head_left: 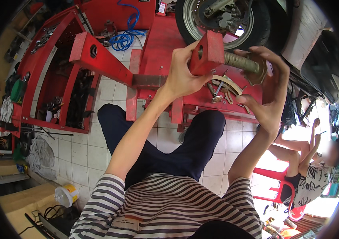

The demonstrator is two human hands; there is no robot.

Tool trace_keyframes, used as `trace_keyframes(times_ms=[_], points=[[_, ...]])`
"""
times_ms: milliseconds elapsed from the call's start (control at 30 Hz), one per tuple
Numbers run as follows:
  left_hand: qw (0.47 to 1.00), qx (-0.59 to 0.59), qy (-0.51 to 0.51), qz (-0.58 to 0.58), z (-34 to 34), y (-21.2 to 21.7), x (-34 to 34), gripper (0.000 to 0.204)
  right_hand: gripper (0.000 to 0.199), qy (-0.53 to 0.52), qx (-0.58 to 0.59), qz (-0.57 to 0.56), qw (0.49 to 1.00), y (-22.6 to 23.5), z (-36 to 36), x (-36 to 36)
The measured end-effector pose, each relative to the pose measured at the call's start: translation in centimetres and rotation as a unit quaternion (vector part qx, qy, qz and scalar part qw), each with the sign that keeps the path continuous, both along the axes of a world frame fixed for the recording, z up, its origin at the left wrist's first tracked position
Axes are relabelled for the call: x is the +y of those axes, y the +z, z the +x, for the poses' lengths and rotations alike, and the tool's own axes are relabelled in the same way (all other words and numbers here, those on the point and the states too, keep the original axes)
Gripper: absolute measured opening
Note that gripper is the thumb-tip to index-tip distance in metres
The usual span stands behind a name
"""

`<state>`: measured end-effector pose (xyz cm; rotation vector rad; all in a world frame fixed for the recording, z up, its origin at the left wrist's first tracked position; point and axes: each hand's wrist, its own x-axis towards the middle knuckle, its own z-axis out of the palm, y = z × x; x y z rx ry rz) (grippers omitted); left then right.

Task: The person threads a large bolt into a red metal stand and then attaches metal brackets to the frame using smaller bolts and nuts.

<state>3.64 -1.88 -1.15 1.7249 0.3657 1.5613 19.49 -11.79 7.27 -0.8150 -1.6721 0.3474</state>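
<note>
My left hand (181, 73) is closed round a red steel block (207, 53) at the end of a clamp arm, thumb beneath it. A thick threaded screw (239, 60) sticks out of the block to the right and ends in a round metal disc (258, 71). Around that disc my right hand (271, 91) is curved with its fingers apart; the thumb points left, clear of the metal. Whether the fingertips touch the disc's far side is hidden. To the left, a second red arm (105, 59) with a threaded hole joins the same bar (149, 81).
Beneath my hands is a red lift platform (159, 51) with several small metal parts and a curved strip (227, 83). A motorcycle wheel (223, 24) stands on it. A red tool cabinet (54, 87), coiled blue hose (125, 40) and white bucket (66, 195) are left; a seated person (309, 171) is right.
</note>
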Motion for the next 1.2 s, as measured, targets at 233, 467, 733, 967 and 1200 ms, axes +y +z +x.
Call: trace_keyframes(times_ms=[233,467,733,967,1200], points=[[1.000,0.002,-0.005,-0.002,-0.1,0.1,0.6,0.046,0.045,0.040,0.065,-0.239,0.968,1.3,1.8,-0.3],[1.000,-0.022,0.003,0.014,0.0,0.9,-0.3,0.021,0.051,0.003,-0.033,-0.090,0.995,-0.4,2.6,0.0],[0.999,0.009,0.019,0.030,-0.1,0.6,-0.1,0.026,0.051,-0.069,-0.089,-0.007,0.994,-1.0,1.4,-0.1],[0.999,-0.009,0.015,0.031,-0.2,0.3,-0.5,0.035,0.051,-0.036,-0.021,-0.008,0.999,-1.2,1.2,-0.1],[0.993,-0.027,0.036,0.114,0.2,-0.6,-0.4,0.060,0.052,-0.003,0.032,0.076,0.997,-3.4,1.7,0.8]])
